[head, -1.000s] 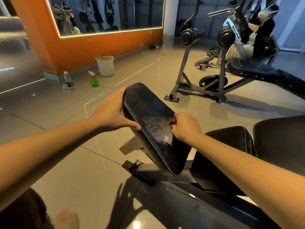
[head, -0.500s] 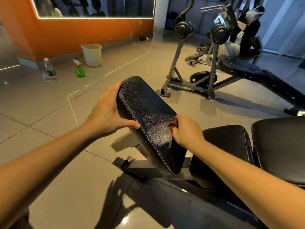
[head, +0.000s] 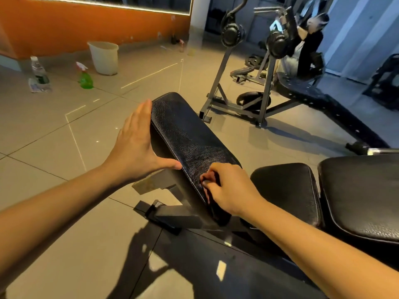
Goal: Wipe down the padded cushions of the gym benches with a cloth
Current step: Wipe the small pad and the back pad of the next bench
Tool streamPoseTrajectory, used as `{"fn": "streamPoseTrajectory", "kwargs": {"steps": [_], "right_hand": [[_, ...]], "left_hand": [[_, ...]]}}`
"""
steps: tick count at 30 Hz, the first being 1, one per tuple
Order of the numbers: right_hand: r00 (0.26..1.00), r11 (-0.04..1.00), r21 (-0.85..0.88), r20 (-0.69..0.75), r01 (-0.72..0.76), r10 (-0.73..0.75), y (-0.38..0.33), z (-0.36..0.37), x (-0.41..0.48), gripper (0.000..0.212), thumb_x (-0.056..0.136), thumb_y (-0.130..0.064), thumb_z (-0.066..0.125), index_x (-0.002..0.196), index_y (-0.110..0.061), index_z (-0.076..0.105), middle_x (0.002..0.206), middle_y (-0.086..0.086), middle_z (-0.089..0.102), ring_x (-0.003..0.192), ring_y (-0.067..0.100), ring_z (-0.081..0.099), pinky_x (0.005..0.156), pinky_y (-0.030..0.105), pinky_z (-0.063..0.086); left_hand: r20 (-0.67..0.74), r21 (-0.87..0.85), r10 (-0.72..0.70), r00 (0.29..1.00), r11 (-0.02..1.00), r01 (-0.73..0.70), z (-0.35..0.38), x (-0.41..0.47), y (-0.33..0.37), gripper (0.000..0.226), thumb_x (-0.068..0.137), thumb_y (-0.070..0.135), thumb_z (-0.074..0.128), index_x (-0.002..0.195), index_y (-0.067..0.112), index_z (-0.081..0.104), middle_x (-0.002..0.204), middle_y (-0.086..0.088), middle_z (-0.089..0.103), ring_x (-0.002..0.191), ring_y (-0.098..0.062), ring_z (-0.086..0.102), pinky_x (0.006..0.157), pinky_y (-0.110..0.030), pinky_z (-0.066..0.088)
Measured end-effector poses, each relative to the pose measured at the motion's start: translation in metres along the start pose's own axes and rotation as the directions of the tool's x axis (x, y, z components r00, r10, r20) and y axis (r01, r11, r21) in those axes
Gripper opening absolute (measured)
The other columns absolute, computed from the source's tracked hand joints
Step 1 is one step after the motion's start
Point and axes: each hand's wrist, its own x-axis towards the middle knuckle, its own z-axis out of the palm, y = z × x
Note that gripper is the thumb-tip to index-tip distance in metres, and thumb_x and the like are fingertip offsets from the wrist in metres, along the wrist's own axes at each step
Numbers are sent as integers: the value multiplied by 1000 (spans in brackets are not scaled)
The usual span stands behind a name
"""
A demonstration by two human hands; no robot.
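Note:
A black leather-textured bench cushion (head: pixel 185 134) slopes up and away from me in the middle of the view. My left hand (head: pixel 133 147) lies flat against the cushion's left side, fingers straight and the thumb touching the edge. My right hand (head: pixel 228 190) is curled over the cushion's lower end and grips a small dark cloth (head: pixel 207 190), which is mostly hidden under the fingers. Below the cushion its metal support and foot stand on the tiled floor.
Two more black cushions, one small (head: pixel 285 190) and one large (head: pixel 362 195), lie to the right. A weight bench with a rack (head: pixel 265 83) stands behind. A white bucket (head: pixel 104 57), a green spray bottle (head: pixel 85 77) and a water bottle (head: pixel 38 72) stand by the orange wall.
My left hand's fingers have straightened from a grip on the cushion's edge to lying flat against it. My right hand has slid down toward the cushion's lower end.

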Motion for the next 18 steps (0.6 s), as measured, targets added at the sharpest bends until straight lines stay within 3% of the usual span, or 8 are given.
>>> {"fn": "streamPoseTrajectory", "kwargs": {"steps": [3,5,8,10,14,18], "right_hand": [[1000,998,-62,-18,9,-10,11,-1,9,12,97,-30,59,88,-23,61,85,-10,63,86,18,60,73,36,47],[990,981,-139,-46,-138,133,37,-4,36,10,96,-27,60,91,-19,63,93,1,68,93,28,64,71,35,45],[929,922,-120,-95,-368,358,69,-13,61,18,98,-24,62,106,-10,69,104,14,70,99,35,64,75,36,47],[936,929,-113,-62,-352,347,64,-14,63,17,97,-22,63,105,-9,70,98,11,69,96,33,65,77,38,52],[989,992,-28,88,-120,122,29,-10,50,15,94,-25,68,90,-11,70,83,6,69,80,23,62,73,39,52],[961,952,-139,13,-273,277,60,-15,74,15,96,-24,63,96,-11,68,92,10,69,87,30,63,77,41,55]], "left_hand": [[2,1,-2,1000,1000,2,1,1,-1,158,40,86,71,162,20,-4,171,-5,6,156,-28,10,124,-57,19],[2,-1,-5,1000,1000,5,1,2,-2,157,40,85,72,162,22,-4,171,-4,6,156,-28,10,124,-58,20],[-1,-13,-5,1000,1000,5,1,1,-2,156,41,84,73,162,23,-4,171,-4,7,156,-27,10,124,-59,20],[-8,-10,7,1000,1000,-7,0,2,-2,156,41,84,72,162,22,-4,171,-4,7,156,-27,10,124,-58,19],[-3,-7,6,1000,1000,-6,2,1,-4,156,42,84,72,163,21,-2,171,-3,6,156,-26,9,126,-54,17],[-21,6,20,1000,1000,-20,4,2,-7,156,44,93,70,163,22,-2,170,-2,7,155,-26,11,125,-52,18]]}}
